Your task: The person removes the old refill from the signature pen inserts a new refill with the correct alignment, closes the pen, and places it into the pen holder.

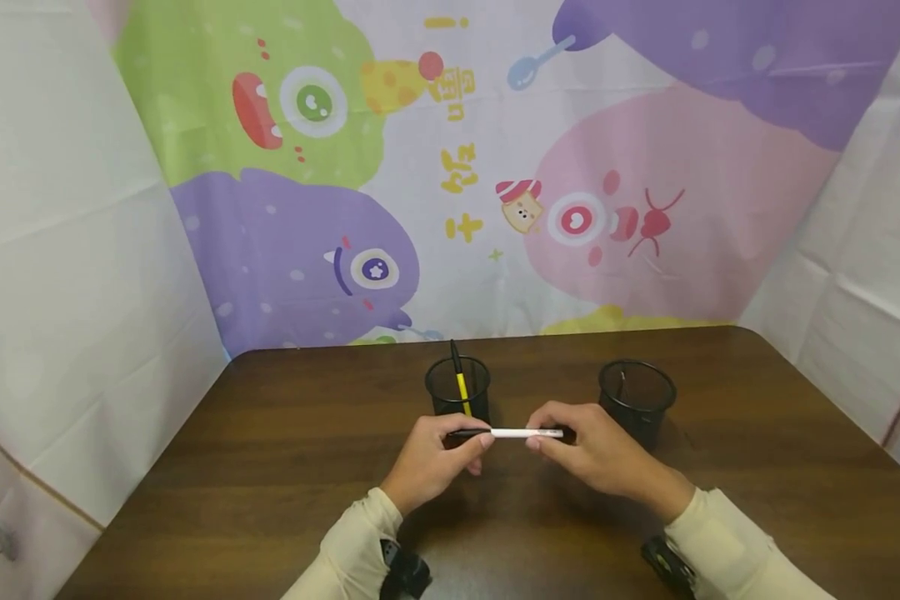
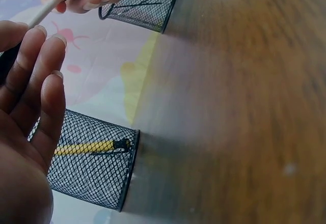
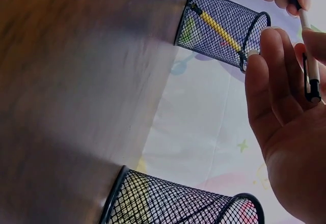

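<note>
A white and black pen (image 1: pixel 508 433) lies level between the two hands, above the table. My left hand (image 1: pixel 429 460) pinches its black end between thumb and fingers. At the other end, my right hand (image 1: pixel 602 452) pinches the white barrel; the right wrist view shows the black clip (image 3: pixel 306 76) beside the palm. Just behind the left hand stands a black mesh pen cup (image 1: pixel 442 406), with a yellow and black pen (image 1: pixel 462 388) leaning in it. A second mesh cup (image 1: pixel 637 421) is behind the right hand, with thin dark lines visible through its mesh in the left wrist view.
The brown wooden table (image 1: pixel 285 467) extends around both hands. A cartoon-printed cloth (image 1: pixel 480 292) hangs along the table's back edge, and pale cloth walls (image 1: pixel 82 250) stand at either side. Dark wrist devices (image 1: pixel 405 571) are strapped over the sleeves.
</note>
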A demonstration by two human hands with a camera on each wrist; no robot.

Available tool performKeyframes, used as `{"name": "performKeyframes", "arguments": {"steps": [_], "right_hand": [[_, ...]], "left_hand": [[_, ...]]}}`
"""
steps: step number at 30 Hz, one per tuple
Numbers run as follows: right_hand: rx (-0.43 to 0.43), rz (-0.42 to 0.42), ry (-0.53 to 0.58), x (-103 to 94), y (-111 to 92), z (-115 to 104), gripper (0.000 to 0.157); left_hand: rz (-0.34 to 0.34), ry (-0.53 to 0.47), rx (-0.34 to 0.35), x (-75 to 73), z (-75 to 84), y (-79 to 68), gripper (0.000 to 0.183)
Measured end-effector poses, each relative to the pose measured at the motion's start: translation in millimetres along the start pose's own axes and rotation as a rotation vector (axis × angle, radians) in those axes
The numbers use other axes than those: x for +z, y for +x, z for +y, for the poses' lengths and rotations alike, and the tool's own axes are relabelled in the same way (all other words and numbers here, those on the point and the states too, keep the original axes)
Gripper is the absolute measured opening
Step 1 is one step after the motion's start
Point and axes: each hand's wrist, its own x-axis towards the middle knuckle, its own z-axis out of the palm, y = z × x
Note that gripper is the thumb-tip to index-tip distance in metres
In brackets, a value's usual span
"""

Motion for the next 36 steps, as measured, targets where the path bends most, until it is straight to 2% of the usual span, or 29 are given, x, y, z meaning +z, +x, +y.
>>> {"name": "performKeyframes", "arguments": {"steps": [7,18,24,28,32,36], "right_hand": [[-0.011,0.007,0.001,0.5,-0.6,2.0,0.012],[0.042,-0.005,0.012,0.9,-1.6,1.6,0.014],[0.062,-0.041,-0.008,-0.5,-1.5,1.6,0.009],[0.107,-0.078,0.006,-0.6,-3.0,1.6,0.007],[0.126,-0.103,0.036,-2.2,-3.0,2.6,0.014],[0.101,-0.108,0.022,-2.1,-2.9,3.7,0.016]], "left_hand": [[0.004,-0.005,-0.015,0.9,0.7,0.2,0.015],[-0.007,0.002,-0.017,1.5,0.0,-0.5,0.017],[-0.014,-0.008,0.0,2.0,1.0,-0.1,0.017],[-0.018,-0.018,-0.001,2.9,-0.5,-1.1,0.015],[-0.024,-0.016,0.004,2.6,-0.9,-0.1,0.015],[-0.032,-0.016,0.003,2.6,-0.9,0.1,0.015]]}}
